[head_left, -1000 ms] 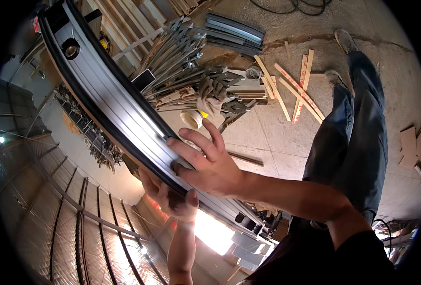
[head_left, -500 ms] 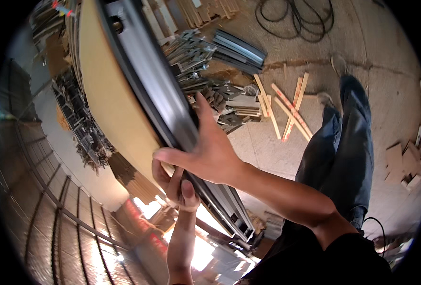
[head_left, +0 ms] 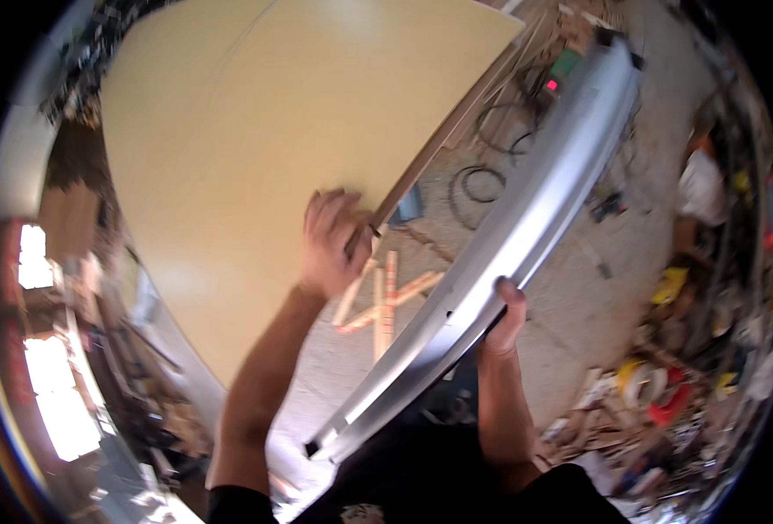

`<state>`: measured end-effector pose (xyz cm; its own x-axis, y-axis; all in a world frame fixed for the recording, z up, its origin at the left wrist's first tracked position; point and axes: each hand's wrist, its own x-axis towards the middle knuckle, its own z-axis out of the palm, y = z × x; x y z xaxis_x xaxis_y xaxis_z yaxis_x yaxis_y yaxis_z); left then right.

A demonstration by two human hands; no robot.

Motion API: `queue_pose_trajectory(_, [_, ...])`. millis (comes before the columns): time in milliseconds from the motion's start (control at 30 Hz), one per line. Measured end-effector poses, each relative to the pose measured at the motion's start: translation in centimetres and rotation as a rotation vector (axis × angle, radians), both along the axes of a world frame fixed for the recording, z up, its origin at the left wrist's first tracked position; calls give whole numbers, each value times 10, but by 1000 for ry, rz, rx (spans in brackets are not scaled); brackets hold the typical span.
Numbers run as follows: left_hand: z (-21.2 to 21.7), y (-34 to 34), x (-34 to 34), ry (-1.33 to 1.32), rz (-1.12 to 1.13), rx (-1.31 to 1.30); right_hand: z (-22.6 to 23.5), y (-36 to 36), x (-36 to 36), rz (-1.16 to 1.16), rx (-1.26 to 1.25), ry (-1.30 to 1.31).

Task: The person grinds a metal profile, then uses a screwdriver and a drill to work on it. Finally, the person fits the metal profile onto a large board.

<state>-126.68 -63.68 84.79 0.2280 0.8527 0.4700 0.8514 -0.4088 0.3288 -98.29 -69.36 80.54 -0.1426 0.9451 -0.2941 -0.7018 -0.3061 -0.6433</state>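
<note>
My right hand [head_left: 504,323] grips a long silver metal profile [head_left: 508,236] near its middle, with the thumb on the top face and the fingers hidden underneath. The profile slants from low in front of my body to the far right, held off the board, with dark ends. Over the edge of a big yellowish board [head_left: 229,148] is my left hand [head_left: 334,244], its fingers bent and slightly blurred. A small dark tip shows by these fingers; what it belongs to cannot be made out.
On the floor below lie crossed wooden strips [head_left: 386,306] and coiled black cable [head_left: 478,185]. A heap of scraps with a yellow tape roll [head_left: 641,384] lines the right side. Bright windows [head_left: 54,397] stand at the left.
My view has swung round to the board's face. The profile, earlier along the board's edge with both hands at it, is now out to the right in my right hand; my left hand is off it.
</note>
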Motion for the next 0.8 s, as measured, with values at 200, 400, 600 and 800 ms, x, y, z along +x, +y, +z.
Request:
queue_pose_trajectory(200, [5, -37, 12, -172, 26, 27, 86, -4, 20, 2, 190, 244])
queue_pose_trajectory(400, [51, -126, 82, -809, -410, -641, 114, -18, 34, -39, 428, 89])
queue_pose_trajectory(600, [62, -152, 100, -928, -320, -905, 128, -32, 28, -76, 483, 106])
queue_pose_trajectory(800, [55, -161, 95, -979, -226, -947, 112, -41, 27, -165, 394, 46])
